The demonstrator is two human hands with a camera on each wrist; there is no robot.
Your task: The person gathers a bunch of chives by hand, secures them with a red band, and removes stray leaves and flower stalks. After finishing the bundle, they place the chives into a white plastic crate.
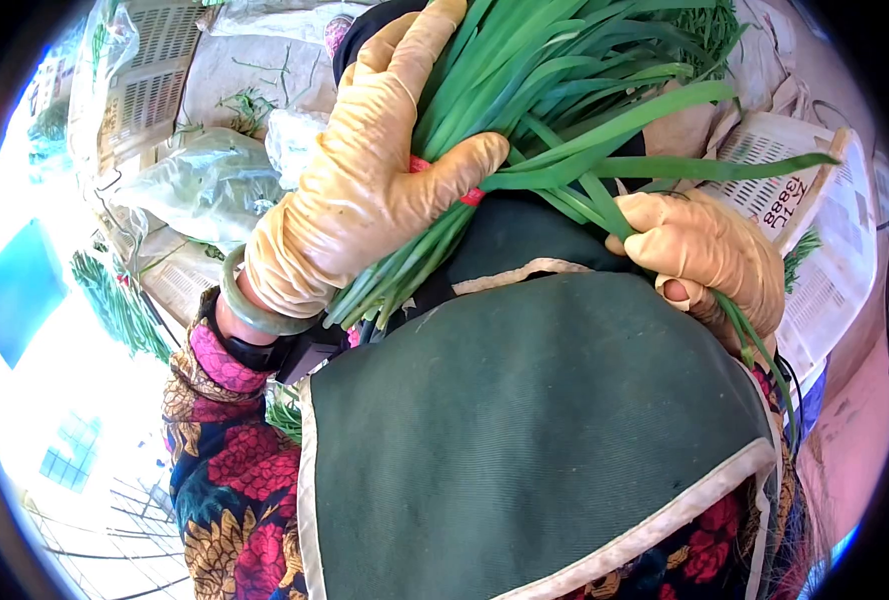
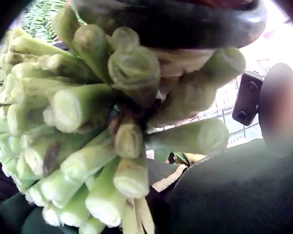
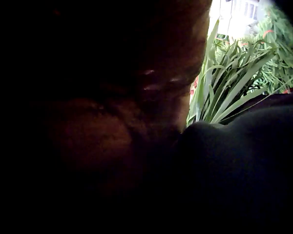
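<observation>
A thick bundle of garlic greens, flat-leaved, lies across the person's lap, bound with a red band. The gloved left hand holds the bundle, its thumb laid across it near the band and its fingers along the far side. Below that hand, the pale cut ends of the stalks fill much of the left wrist view. To the right, the gloved right hand grips a few loose stalks in curled fingers. Their long leaves stretch back to the bundle. The right wrist view is mostly dark.
A dark green apron covers the lap. Plastic crates stand at the right, and a clear plastic bag sits at the left. More greens lie on the left side and in the right wrist view's far corner.
</observation>
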